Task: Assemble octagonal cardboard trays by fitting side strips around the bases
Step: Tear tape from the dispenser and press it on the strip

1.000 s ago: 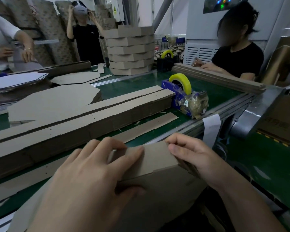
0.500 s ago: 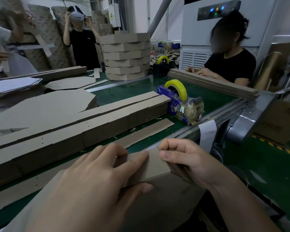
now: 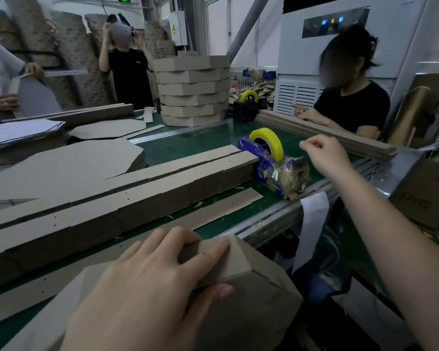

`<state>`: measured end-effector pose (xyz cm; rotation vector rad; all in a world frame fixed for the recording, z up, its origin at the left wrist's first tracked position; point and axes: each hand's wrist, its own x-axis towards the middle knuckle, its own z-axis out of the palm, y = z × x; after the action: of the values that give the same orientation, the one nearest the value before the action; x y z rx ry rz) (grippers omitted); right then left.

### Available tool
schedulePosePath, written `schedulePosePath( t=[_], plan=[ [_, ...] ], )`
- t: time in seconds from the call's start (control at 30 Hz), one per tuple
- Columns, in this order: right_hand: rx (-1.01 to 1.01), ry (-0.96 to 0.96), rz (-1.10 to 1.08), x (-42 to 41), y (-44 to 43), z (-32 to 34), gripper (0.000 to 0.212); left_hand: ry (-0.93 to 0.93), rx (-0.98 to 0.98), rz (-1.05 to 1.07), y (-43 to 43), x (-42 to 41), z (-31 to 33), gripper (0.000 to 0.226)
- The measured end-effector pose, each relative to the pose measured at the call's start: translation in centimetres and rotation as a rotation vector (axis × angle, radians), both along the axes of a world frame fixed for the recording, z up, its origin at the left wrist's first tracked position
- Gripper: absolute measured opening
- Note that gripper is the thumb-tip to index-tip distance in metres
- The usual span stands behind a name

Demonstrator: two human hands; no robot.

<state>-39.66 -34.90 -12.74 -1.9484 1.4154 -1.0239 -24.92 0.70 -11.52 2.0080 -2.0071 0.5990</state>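
The left hand [image 3: 147, 282] grips the folded side strip [image 3: 238, 262] against the edge of the octagonal base [image 3: 251, 315], fingers on top and thumb beneath, at the near edge of the green surface [image 3: 200, 140]. The right hand [image 3: 323, 150] hangs raised just beside the tape dispenser [image 3: 271, 168]. Its fingers are curled, but I cannot tell whether they pinch anything.

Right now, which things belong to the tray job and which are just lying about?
Job: left hand, side strip it grips, base below it, right hand near the tape dispenser, strip stacks, spare bases.
Lying about: finished tray stack, black dispenser, hanging paper slip.
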Motion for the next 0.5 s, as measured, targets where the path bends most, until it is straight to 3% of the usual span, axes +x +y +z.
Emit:
schedulePosePath(
  t=[0.1, 0.23, 0.4, 0.5],
  plan=[
    [0.200, 0.158, 0.080, 0.6, -3.2, -0.3, 0.036, -0.004, 0.008, 0.002, -0.2, 0.1, 0.0, 0.055],
    [0.383, 0.104, 0.085, 0.7, -3.9, -0.3, 0.036, 0.008, 0.019, 0.009, -0.6, 0.0, 0.1, 0.052],
    [0.585, -0.254, 0.142, 0.5, -4.3, -0.1, 0.021, 0.012, 0.034, 0.021, -0.7, -0.1, 0.2, 0.051],
    [0.603, -0.437, 0.124, 0.3, -3.9, -0.3, 0.017, -0.004, 0.028, 0.018, -0.7, -0.1, 0.1, 0.051]
  ],
)
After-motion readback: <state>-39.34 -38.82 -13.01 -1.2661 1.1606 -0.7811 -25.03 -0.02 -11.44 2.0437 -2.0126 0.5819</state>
